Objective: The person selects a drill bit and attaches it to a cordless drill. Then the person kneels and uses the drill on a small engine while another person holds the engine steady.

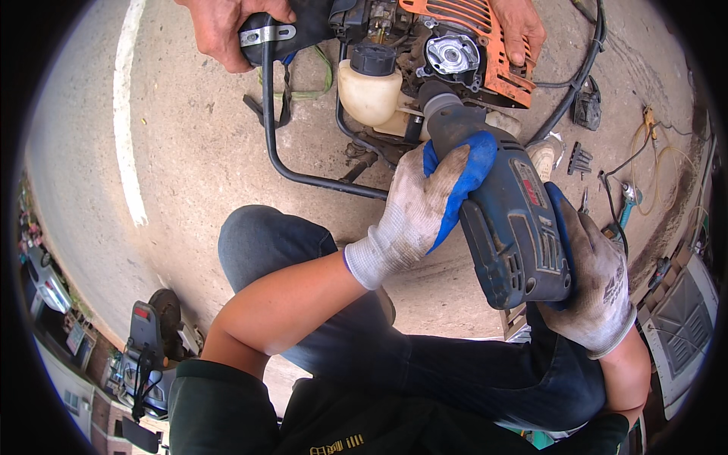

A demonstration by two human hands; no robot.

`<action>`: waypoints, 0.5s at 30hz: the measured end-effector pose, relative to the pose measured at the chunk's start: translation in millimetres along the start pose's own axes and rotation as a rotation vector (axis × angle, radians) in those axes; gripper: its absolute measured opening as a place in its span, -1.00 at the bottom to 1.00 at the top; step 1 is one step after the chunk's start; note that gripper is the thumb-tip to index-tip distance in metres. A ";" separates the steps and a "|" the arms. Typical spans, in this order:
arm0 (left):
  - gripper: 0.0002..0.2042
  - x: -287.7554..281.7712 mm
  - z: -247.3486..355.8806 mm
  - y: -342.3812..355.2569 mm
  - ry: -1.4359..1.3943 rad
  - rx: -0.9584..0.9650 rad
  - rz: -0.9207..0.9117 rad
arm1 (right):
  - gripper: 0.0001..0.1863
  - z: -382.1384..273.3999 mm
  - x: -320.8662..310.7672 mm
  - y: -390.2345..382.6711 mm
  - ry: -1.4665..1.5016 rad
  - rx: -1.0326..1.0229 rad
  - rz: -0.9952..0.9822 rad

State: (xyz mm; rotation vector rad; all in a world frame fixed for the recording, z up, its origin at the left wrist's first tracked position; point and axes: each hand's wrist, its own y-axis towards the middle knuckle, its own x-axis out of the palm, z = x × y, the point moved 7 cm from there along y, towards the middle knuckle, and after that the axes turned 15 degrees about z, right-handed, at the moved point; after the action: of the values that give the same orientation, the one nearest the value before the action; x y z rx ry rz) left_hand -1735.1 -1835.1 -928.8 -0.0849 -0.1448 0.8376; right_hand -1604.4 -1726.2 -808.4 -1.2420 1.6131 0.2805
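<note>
A dark blue power drill point(500, 205) points up and away from me, its nose against or very near a small engine point(452, 54) with an orange slotted cover. My left hand point(428, 193), in a dirty white and blue glove, is closed around the drill's front part. Gloved the same way, my right hand point(591, 273) grips its rear from the right; those fingers are partly hidden. What the drill's tip meets cannot be seen. Left of the nose sits a cream plastic fuel tank point(368, 95) with a black cap point(372, 59).
Another person's hands hold the backpack-style frame point(273, 144): one hand point(227, 30) at its metal bracket, one point(519, 26) on the orange cover. To the right on the concrete lie a black socket set point(580, 158), a teal tool point(629, 199) and cables. A scooter point(148, 349) stands behind left.
</note>
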 end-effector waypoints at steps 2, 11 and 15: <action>-0.70 0.9 -1.7 -0.1 -0.044 -0.063 0.000 | 0.04 -0.6 -0.2 0.2 -0.001 -0.004 0.001; -0.69 1.4 4.5 0.9 0.080 0.090 -0.039 | 0.04 -3.2 -1.5 1.3 -0.002 -0.035 -0.006; -0.68 1.2 8.4 -1.1 0.189 0.210 -0.060 | 0.03 -4.4 -2.0 2.7 -0.003 -0.057 0.010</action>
State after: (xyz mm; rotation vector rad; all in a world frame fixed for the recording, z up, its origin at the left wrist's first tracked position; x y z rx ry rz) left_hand -1734.8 -1834.8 -920.3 0.0375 0.1180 0.7759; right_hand -1609.3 -1726.9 -805.9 -1.2762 1.6188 0.3368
